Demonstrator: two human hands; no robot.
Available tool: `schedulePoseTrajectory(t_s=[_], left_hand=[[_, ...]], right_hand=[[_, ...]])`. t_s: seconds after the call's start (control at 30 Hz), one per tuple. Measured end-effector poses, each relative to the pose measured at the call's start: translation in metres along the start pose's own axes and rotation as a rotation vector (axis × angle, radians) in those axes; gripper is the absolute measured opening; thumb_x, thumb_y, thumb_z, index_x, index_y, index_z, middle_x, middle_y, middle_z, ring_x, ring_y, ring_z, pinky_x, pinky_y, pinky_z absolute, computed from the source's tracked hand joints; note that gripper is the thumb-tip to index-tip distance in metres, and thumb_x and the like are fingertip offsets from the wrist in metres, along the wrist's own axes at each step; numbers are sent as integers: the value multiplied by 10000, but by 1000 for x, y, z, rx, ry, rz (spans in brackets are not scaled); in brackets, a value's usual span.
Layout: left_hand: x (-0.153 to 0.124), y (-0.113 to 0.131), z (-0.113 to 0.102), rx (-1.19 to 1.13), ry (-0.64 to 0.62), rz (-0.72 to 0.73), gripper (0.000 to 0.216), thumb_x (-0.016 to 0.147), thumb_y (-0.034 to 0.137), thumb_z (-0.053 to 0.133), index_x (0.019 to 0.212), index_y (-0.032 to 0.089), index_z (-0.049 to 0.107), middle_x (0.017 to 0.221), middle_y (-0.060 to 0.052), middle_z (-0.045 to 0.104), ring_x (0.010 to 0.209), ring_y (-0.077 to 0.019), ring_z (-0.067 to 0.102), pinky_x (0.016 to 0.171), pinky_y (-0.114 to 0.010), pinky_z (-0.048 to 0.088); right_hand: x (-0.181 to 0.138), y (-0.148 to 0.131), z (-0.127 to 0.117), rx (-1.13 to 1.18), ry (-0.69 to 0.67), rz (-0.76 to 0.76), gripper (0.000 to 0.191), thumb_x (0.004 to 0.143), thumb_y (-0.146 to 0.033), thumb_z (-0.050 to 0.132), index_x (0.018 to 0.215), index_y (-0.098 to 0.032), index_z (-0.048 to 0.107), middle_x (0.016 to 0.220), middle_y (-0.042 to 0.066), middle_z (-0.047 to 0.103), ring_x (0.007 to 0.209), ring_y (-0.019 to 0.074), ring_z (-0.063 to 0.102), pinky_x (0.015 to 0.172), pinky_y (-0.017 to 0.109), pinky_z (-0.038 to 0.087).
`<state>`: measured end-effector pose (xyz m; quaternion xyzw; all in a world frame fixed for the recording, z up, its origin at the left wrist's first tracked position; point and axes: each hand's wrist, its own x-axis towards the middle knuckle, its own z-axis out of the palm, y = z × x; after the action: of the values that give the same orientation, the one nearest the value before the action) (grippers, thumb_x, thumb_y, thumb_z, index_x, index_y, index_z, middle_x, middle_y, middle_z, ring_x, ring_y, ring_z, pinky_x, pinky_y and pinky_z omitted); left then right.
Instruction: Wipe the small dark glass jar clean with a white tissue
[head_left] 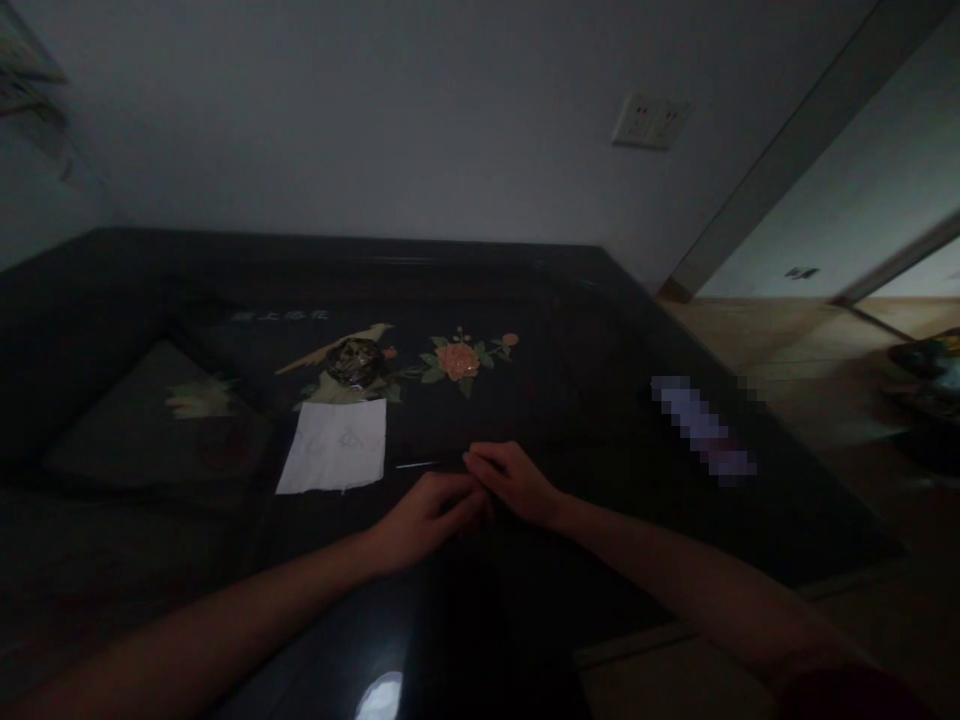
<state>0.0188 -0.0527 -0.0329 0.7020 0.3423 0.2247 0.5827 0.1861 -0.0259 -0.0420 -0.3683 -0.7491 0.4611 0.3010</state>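
My left hand (pixel 431 515) and my right hand (pixel 517 485) meet over the middle of a dark glossy table (pixel 600 570). Their fingertips touch or overlap, with the fingers of both curled in. Whether anything small is between them is hidden by the dim light and the fingers. Left of my hands lies a white sheet of paper (pixel 337 445) with a faint drawn mark on it. Between the paper and my hands shows a thin pale streak (pixel 416 465); I cannot tell if it is a slim object or a reflection. Behind the paper sits a crumpled, shiny dark bundle (pixel 356 362).
The tabletop bears a painted bird and flowers (pixel 457 362). A blurred-out elongated object (pixel 701 430) lies toward the right edge. A wall with a double socket (pixel 651 122) rises behind the table. Tiled floor (pixel 757 335) and dark items (pixel 930 380) show at right.
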Motion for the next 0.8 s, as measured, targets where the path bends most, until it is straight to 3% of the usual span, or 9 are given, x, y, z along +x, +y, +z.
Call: schedulePoseTrajectory(t_s=[0.8], left_hand=[[-1, -3, 1, 48, 10, 10, 354, 936, 365, 395, 805, 127, 622, 644, -4, 570, 583, -103, 520, 553, -205, 405]], right_hand=[[-1, -1, 1, -10, 13, 17, 365, 921, -379, 397, 604, -198, 382, 553, -62, 365, 526, 86, 340, 522, 226, 279]])
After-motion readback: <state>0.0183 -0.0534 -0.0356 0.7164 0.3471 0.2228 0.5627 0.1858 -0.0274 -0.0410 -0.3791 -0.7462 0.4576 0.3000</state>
